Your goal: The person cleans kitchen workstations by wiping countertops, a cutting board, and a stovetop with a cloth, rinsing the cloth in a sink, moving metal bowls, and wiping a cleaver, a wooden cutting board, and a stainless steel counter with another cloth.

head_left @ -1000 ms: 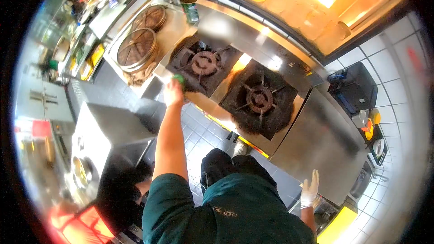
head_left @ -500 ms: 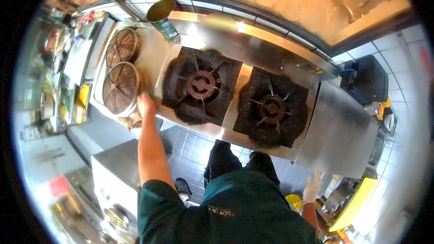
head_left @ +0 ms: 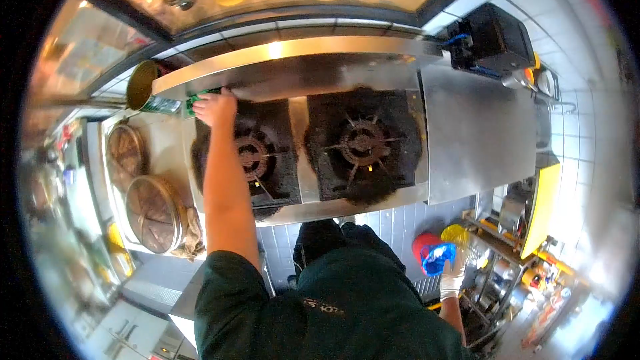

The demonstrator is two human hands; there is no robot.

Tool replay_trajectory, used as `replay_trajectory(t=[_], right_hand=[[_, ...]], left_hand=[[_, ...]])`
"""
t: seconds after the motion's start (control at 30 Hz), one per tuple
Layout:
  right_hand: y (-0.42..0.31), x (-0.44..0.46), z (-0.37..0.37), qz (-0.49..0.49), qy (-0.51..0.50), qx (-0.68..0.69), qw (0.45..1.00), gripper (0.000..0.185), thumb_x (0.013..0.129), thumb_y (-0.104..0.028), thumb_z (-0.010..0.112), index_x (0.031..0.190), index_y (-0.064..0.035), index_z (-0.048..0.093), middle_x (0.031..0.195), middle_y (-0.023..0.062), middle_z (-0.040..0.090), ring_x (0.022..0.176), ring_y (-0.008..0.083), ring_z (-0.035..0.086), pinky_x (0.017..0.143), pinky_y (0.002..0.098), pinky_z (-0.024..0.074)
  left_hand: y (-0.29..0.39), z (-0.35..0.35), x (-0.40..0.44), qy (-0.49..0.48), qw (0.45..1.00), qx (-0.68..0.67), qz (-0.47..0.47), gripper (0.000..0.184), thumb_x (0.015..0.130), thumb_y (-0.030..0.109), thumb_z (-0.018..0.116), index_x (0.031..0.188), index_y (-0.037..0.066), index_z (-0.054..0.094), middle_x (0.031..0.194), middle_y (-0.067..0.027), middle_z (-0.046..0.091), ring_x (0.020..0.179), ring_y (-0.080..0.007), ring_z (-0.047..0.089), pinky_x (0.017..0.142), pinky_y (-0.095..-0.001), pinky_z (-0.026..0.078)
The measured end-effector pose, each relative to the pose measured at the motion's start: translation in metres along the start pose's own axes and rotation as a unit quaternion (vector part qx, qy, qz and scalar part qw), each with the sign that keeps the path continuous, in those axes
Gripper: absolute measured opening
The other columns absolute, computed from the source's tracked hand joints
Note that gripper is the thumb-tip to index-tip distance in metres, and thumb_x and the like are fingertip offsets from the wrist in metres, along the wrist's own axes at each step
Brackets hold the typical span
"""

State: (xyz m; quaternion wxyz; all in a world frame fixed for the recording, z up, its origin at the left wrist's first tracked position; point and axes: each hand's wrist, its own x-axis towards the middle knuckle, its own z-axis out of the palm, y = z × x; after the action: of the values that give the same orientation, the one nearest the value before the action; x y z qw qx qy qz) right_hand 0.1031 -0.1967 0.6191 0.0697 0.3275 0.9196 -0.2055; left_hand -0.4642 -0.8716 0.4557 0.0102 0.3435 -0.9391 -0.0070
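Note:
My left hand (head_left: 217,107) reaches over the left burner (head_left: 249,158) to the back edge of the stove. Its fingers press around a green scouring pad (head_left: 195,102), partly hidden under them, against the foot of the steel backsplash (head_left: 320,73). The right burner (head_left: 364,143) sits beside it, with dark, crusted plates around both. Low on the right, my right hand (head_left: 453,277) wears a pale glove and hangs with its fingers stretched out. Close beside it are a blue bag-like thing (head_left: 438,259) and a red container (head_left: 423,245); whether they touch the hand I cannot tell.
Two round lidded vessels (head_left: 155,215) stand on the left counter, with a brown cloth (head_left: 193,237) near the front one. A large open tin (head_left: 143,87) leans at the back left. Right of the stove are a steel counter (head_left: 480,137) and a black box (head_left: 497,39).
My left hand has left the front round vessel and moved to the back of the stove, onto the green pad. The view has shifted; the blue and red things now show by my right hand.

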Motion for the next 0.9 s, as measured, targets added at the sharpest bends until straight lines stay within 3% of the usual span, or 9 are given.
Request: replay_trajectory(t=[0.2,0.33,0.43,0.53,0.6,0.67,0.73,0.8,0.9], right_hand=[[0.085,-0.081,0.051,0.038,0.048,0.06,0.996,0.053,0.1,-0.012,0.066,0.151,0.0002,0.053,0.154,0.0208,0.052,0.144,0.0342,0.049,0.123,0.0416,0.0344],[0.03,-0.086,0.022,0.094,0.019,0.055,0.994,0.053,0.098,-0.005,0.065,0.149,0.0001,0.055,0.152,0.0206,0.054,0.143,0.036,0.05,0.121,0.0416,0.0378],[0.04,-0.092,0.012,0.07,0.023,0.062,0.995,0.059,0.095,-0.004,0.064,0.153,-0.0039,0.053,0.156,0.019,0.051,0.147,0.0338,0.048,0.123,0.0394,0.0366],[0.081,-0.098,0.008,0.057,0.041,0.073,0.995,0.062,0.093,-0.002,0.066,0.154,-0.0057,0.052,0.157,0.0182,0.051,0.147,0.0322,0.047,0.123,0.0388,0.0372],[0.111,-0.106,0.009,0.061,0.061,0.079,0.993,0.063,0.092,-0.002,0.066,0.153,-0.006,0.053,0.157,0.0183,0.051,0.147,0.0315,0.047,0.123,0.0392,0.0371],[0.142,-0.105,0.005,0.083,0.071,0.117,0.987,0.065,0.091,0.004,0.064,0.154,-0.0069,0.052,0.159,0.013,0.049,0.145,0.0252,0.049,0.117,0.0366,0.0431],[0.208,-0.106,0.016,0.059,0.059,0.052,0.995,0.067,0.092,0.007,0.062,0.156,-0.0077,0.048,0.159,0.0088,0.048,0.14,0.0203,0.053,0.11,0.0338,0.0487],[0.24,-0.098,0.004,0.132,0.097,0.239,0.957,0.063,0.098,0.007,0.059,0.157,-0.0114,0.047,0.153,0.0013,0.052,0.124,0.012,0.057,0.096,0.027,0.0534],[0.305,-0.092,-0.01,0.127,0.161,0.225,0.953,0.062,0.096,0.006,0.062,0.155,-0.0124,0.051,0.152,0.0052,0.054,0.127,0.0167,0.057,0.101,0.0305,0.0516]], left_hand=[[0.163,-0.001,-0.131,0.02,0.995,-0.017,0.097,0.093,0.098,0.051,0.05,0.148,-0.026,0.034,0.148,-0.0557,0.034,0.141,-0.0685,0.038,0.119,-0.0675,0.033],[0.28,-0.049,-0.228,-0.123,0.975,-0.047,0.18,0.083,0.104,0.038,0.044,0.156,-0.022,0.021,0.16,-0.0483,0.025,0.151,-0.061,0.027,0.127,-0.0609,0.022],[0.344,-0.055,-0.289,-0.129,0.946,-0.138,0.264,0.08,0.102,0.03,0.044,0.156,-0.023,0.019,0.159,-0.0502,0.022,0.15,-0.0655,0.023,0.127,-0.0635,0.018],[0.384,-0.065,-0.323,-0.177,0.913,-0.114,0.35,0.076,0.103,0.032,0.045,0.162,-0.01,0.023,0.162,-0.0462,0.023,0.154,-0.0596,0.022,0.129,-0.0592,0.017],[0.399,-0.042,-0.34,-0.152,0.847,-0.022,0.509,0.071,0.105,0.034,0.044,0.165,0.0,0.028,0.167,-0.0351,0.027,0.156,-0.0499,0.026,0.13,-0.0515,0.019],[0.391,-0.067,-0.371,-0.189,0.837,-0.051,0.511,0.062,0.103,0.03,0.055,0.163,0.017,0.041,0.169,-0.0276,0.031,0.156,-0.045,0.03,0.13,-0.0485,0.026],[0.374,-0.07,-0.403,-0.193,0.838,-0.086,0.504,0.055,0.1,0.026,0.06,0.154,0.016,0.051,0.164,-0.0263,0.038,0.151,-0.0446,0.038,0.122,-0.0484,0.037],[0.344,-0.081,-0.445,-0.191,0.836,-0.101,0.505,0.049,0.097,0.022,0.064,0.146,0.015,0.061,0.159,-0.025,0.045,0.145,-0.0442,0.046,0.115,-0.0482,0.048],[0.287,-0.078,-0.506,-0.152,0.805,-0.123,0.56,0.05,0.094,0.02,0.068,0.143,0.009,0.063,0.159,-0.0255,0.045,0.143,-0.044,0.047,0.116,-0.0503,0.045]])
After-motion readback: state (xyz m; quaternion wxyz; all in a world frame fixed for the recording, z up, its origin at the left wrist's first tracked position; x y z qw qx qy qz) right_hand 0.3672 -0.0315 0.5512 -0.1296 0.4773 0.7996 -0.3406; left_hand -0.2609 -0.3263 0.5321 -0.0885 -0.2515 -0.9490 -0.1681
